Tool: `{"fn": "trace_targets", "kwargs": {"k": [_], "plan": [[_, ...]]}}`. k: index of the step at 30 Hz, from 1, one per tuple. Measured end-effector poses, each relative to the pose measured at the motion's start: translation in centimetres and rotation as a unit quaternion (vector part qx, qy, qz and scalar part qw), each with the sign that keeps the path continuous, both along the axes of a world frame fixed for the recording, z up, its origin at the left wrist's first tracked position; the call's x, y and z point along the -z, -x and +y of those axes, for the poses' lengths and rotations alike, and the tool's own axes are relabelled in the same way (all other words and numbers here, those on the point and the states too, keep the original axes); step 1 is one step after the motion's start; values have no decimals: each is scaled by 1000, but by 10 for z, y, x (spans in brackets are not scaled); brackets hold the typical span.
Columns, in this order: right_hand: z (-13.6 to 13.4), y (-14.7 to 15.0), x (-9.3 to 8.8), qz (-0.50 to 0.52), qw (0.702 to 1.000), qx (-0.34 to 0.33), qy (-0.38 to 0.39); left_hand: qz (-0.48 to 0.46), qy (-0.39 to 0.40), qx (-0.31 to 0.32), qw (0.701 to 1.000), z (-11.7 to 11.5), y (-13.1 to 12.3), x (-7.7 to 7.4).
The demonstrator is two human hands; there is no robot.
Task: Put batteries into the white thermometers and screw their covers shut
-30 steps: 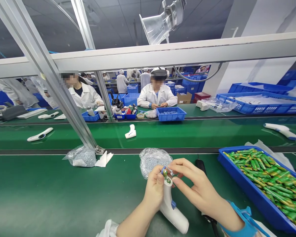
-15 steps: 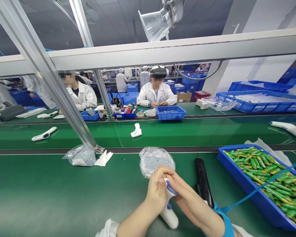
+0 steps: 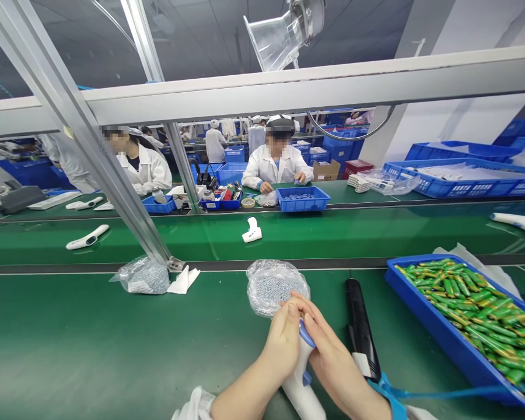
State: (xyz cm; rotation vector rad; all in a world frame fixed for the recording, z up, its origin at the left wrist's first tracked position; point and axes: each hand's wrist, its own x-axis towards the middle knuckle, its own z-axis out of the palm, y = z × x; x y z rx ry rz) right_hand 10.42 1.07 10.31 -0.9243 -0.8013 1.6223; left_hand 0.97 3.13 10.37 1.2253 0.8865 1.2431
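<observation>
Between my two hands is a white and blue infrared thermometer (image 3: pixel 298 382), its handle pointing down toward me. My left hand (image 3: pixel 283 338) is closed around its head from the left. From the right, my right hand (image 3: pixel 328 344) presses against the head, fingers closed over the top; a blue strap circles that wrist. The head's far end is hidden by my fingers. Just beyond my fingertips lies an open plastic bag of small screws (image 3: pixel 276 287). A black electric screwdriver (image 3: pixel 361 326) lies to the right of my right hand.
At right stands a blue tray (image 3: pixel 413 306) full of green-wrapped batteries. Another bag of screws (image 3: pixel 146 277) and a white tissue (image 3: pixel 184 280) lie by the metal post (image 3: pixel 126 192). Several thermometers ride the green belt (image 3: pixel 324 236). A co-worker (image 3: pixel 277 160) sits opposite behind a blue bin (image 3: pixel 303 201).
My hands and the thermometer have moved slightly, its handle now nearer the bottom edge. The thermometers on the belt have shifted right. The co-worker opposite has moved their hands apart.
</observation>
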Motion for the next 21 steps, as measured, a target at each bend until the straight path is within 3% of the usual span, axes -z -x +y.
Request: {"fn": "trace_targets", "kwargs": {"k": [2, 5, 8, 10, 13, 16, 21], "plan": [[0, -2, 6, -63, 997, -3, -31, -80, 29, 38, 996, 5, 1, 1], [-1, -9, 7, -87, 991, -88, -45, -258, 61, 90, 960, 13, 9, -2], [-6, -12, -3, -19, 981, -192, 28, -375, 30, 71, 924, 18, 23, -14], [-9, -13, -11, 19, 975, -206, 77, -389, 6, 40, 920, 18, 31, -23], [-10, -17, -22, -44, 995, -82, 27, -338, -24, -10, 941, 15, 37, -32], [-8, -29, -29, -170, 982, 51, -64, -281, -26, -13, 959, 11, 38, -33], [-9, -52, -27, -239, 958, 96, -125, -183, -57, 39, 981, 11, 40, -24]]}}
